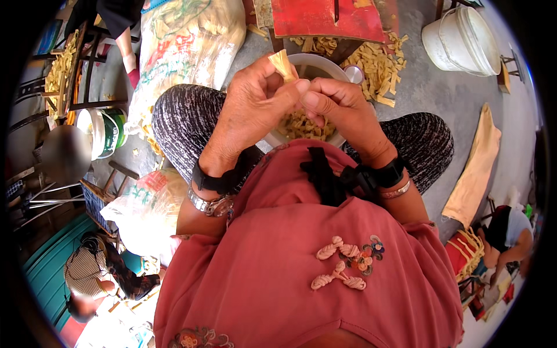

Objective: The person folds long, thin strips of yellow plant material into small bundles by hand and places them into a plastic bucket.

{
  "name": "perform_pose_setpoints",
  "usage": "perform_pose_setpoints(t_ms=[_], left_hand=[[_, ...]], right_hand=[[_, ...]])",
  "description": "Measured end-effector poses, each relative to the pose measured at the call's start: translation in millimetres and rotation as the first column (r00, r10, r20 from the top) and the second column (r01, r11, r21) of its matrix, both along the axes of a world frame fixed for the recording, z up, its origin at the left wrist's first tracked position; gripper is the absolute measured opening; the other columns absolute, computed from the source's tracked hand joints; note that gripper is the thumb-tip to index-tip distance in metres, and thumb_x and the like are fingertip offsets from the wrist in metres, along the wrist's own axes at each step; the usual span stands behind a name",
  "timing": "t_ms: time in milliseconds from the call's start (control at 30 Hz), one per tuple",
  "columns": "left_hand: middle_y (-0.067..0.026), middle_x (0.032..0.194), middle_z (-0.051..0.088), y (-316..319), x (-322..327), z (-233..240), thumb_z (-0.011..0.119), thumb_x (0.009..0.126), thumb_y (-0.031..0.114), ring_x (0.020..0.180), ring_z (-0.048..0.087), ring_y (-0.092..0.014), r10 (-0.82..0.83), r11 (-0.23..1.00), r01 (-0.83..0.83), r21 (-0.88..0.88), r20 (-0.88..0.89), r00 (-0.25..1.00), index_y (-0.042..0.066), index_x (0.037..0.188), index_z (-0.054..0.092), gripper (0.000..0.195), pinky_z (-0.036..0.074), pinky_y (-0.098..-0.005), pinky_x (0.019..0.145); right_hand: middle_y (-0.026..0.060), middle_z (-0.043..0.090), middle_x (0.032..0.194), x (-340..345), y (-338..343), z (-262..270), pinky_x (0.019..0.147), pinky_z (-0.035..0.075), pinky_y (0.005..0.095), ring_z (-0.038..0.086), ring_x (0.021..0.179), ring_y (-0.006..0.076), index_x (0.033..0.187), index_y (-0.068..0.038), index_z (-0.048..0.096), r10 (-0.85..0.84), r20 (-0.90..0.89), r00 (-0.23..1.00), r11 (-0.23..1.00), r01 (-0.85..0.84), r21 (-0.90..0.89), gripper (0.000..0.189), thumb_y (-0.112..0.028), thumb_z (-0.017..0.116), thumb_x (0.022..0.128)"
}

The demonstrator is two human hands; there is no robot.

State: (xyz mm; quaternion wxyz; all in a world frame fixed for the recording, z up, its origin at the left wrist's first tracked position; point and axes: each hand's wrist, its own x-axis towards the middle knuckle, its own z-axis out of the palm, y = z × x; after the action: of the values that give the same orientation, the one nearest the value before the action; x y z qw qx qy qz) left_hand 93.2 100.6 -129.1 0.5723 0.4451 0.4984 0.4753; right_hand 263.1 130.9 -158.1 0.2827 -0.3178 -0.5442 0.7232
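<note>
My left hand holds a pale yellow fibrous strip, pinched between thumb and fingers; its upper end fans out above them. Against the left thumb tip, my right hand has thumb and fingertips pressed together, and what lies between them is hidden. Both hands are over a white plastic tub between my knees. Short yellowish folded pieces lie in the tub, partly covered by my hands. A small round white-and-purple item sits at its right rim.
Beyond the tub stands a red-topped low table, with loose yellow pieces heaped on the floor. Large plastic sacks are at left, a lidded white bucket at right. A tan cloth lies beside me. Other people sit nearby.
</note>
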Motion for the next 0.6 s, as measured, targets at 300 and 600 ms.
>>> perform_pose_setpoints(t_ms=[300,600], left_hand=[[0.0006,0.063,0.055,0,-2,-4,0.061,0.088,0.007,0.048,0.042,-0.001,0.106,0.991,-0.103,-0.090,0.022,0.994,0.005,0.093,0.058,0.007,0.028,-0.0153,0.041],[-0.0029,0.063,0.055,9,0,21,0.056,0.089,0.003,0.045,0.037,-0.003,0.083,0.996,-0.076,-0.044,0.194,0.978,0.002,0.090,0.054,0.002,0.027,-0.0175,0.040]], right_hand=[[-0.0033,0.052,0.063,5,0,8,0.048,0.036,0.0183,0.045,0.055,0.0026,0.079,-0.001,0.060,-0.033,0.129,0.991,0.999,0.029,0.033,0.029,-0.028,0.059,0.091],[-0.0045,0.048,0.061,43,12,53,0.049,0.033,0.0204,0.041,0.056,0.0028,0.076,0.000,0.060,-0.055,0.247,0.967,0.987,0.016,0.159,0.030,-0.026,0.057,0.091]])
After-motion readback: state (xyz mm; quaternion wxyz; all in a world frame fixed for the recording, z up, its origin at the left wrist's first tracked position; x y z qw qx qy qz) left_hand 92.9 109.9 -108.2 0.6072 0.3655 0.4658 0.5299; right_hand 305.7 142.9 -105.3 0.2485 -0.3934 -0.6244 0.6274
